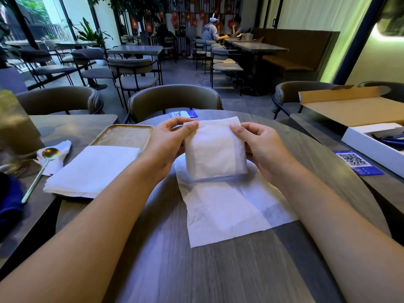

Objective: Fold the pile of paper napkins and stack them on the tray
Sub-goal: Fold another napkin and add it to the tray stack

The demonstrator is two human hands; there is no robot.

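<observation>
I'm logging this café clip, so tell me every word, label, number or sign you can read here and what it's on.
None can be read.
Blue card on the right of the table: a QR code, small print blurred.
Blue card at the table's far edge: a QR code, text too small.
Back of the far seated person's shirt: dark lettering, too blurred.
Red flags on the back wall: yellow symbols only, no words.

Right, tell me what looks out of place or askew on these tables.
The folded napkin stack sits only partly on the tray, hanging over its near edge onto the table. A crumpled napkin lies under the gold spoon. The unfolded napkin lies skewed on the round table. Nothing spilled or torn.
</observation>
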